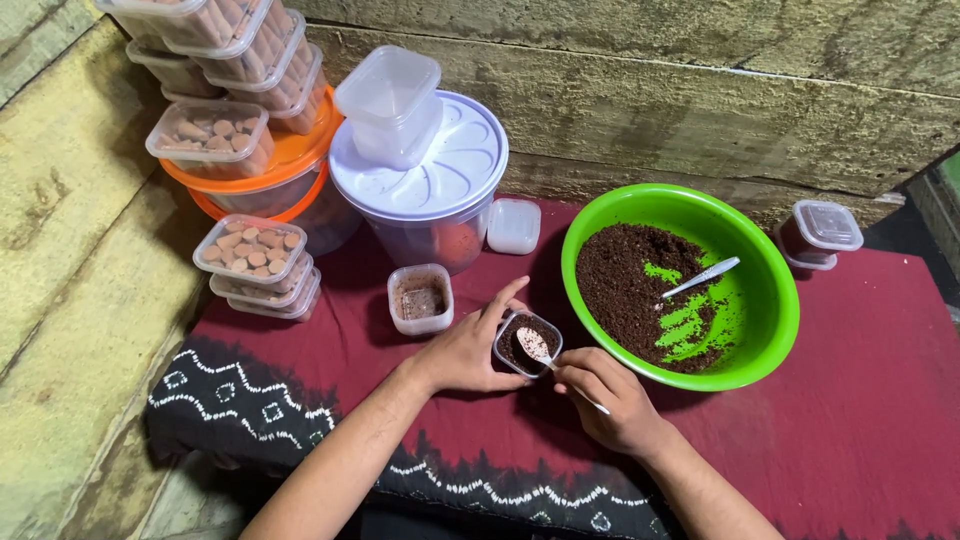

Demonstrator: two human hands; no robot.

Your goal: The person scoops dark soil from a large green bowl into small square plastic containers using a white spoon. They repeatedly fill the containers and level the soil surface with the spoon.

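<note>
Your left hand (462, 352) cups a small clear tub (527, 343), thumb and fingers wrapped around its left side, holding it steady on the red cloth (860, 400). The tub sits at the centre of the scene, just left of the green bowl (770, 300), and it's packed with dark crumbly mix. Your right hand (610, 397) pinches a spoon (533, 346), its head resting on the mix inside the tub. The bowl holds more of that dark mix, piled to its left half, with 1 more spoon (700, 277) lying in it. Left of the tub stands 1 open tub (420, 299), partly filled. Further off, a white lid (514, 225), a big white-lidded pail (420, 180), and stacks of lidded boxes (255, 262) far left. 1 sealed tub (822, 233) sits far right.
</note>
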